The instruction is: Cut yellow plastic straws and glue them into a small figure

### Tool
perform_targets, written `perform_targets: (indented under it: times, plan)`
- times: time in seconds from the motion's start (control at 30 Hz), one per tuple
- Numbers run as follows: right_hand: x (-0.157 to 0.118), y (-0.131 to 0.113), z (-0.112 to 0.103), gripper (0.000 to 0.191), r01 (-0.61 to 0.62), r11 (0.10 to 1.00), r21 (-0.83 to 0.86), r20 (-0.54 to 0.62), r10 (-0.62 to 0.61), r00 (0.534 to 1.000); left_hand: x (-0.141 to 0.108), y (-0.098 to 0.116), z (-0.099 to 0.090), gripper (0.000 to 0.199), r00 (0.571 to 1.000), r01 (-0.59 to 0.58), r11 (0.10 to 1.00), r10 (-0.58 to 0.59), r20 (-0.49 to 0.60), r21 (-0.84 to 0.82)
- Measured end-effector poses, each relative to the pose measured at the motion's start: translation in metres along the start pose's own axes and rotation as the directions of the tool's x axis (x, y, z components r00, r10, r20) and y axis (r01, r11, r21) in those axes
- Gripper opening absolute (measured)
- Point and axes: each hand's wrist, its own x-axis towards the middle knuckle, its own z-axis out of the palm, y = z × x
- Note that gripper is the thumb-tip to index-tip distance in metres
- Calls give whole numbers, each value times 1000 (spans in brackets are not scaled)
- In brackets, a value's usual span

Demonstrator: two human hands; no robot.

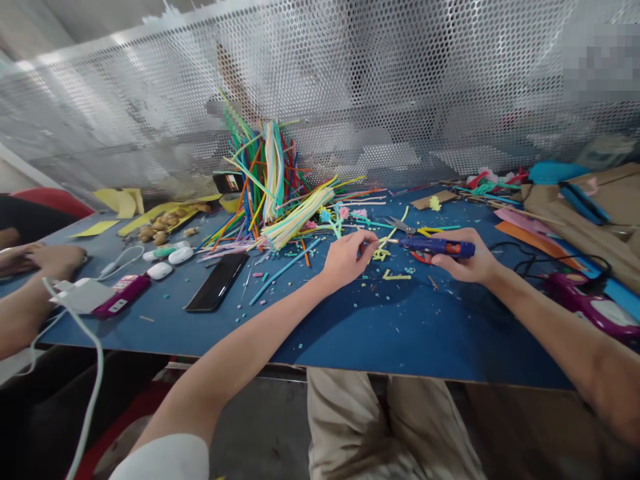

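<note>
Head view: blue glue gun (445, 247) just right of centre; I'm reading the clock off its nozzle (394, 241), 12 pointing away from the wearer. Right hand (465, 253) at 3, wrapped around the gun's body, nozzle aimed at 9. Left hand (350, 258) at 9, thumb and fingertips drawn together just beside the nozzle; can't tell from here whether anything is pinched in them. Yellow fuzzy pieces (383, 255) at 7 on the blue table (325, 333), right by those fingertips; short yellow strip (400, 277) at 6. Scissors (401, 226) near 1, close to the gun. Progress, my read: a few shapes look made up, namely a yellow shape (435, 203) on a cardboard strip (419, 201) between 1 and 2, plus a blue shape (325, 215) and a pink shape (343, 213) near 10. Yellow pieces at 7 look unfinished. Plenty of stock left: pale yellow bundle (300, 217) and a big pile of coloured stems (274, 170), both about 10. Crumbs scattered around, so some cutting looks done. Phone (217, 283) between 8 and 9, untouched. Co-worker's hand (60, 260) well apart at 9.
</note>
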Motion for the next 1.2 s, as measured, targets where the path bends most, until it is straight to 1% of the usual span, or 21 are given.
perform_targets:
  times: [0.1,0.2,0.33,0.43,0.57,0.7,0.9,1.2]
  plan:
    - [-1,3,-1,32,-7,999,-34,23,8,1000,0,1,0,18,999,-34,999,34,-4,3]
    - [-1,2,-1,25,7,999,-32,15,-6,1000,-1,2,-1,17,999,-50,999,50,-4,5]
    - [-1,-5,-2,21,-39,999,-30,2,39,999,-1,3,-2,19,999,-54,999,54,3,4]
    - [-1,-7,-1,22,-73,997,-24,0,73,997,-1,4,-3,20,999,-54,998,54,2,10]
    - [-2,-4,-1,23,-80,997,8,-4,80,997,0,6,-5,17,998,-58,998,58,-14,16]
    - [-2,-2,-1,22,-93,996,-5,-1,93,996,0,6,-6,18,997,-67,997,68,-26,29]
    - [-2,-1,-1,22,-67,998,-11,-1,67,998,0,5,-5,19,997,-68,997,69,-17,28]
    - [-1,0,-1,26,-78,997,-23,-3,77,997,0,4,-5,18,997,-71,997,72,-23,23]
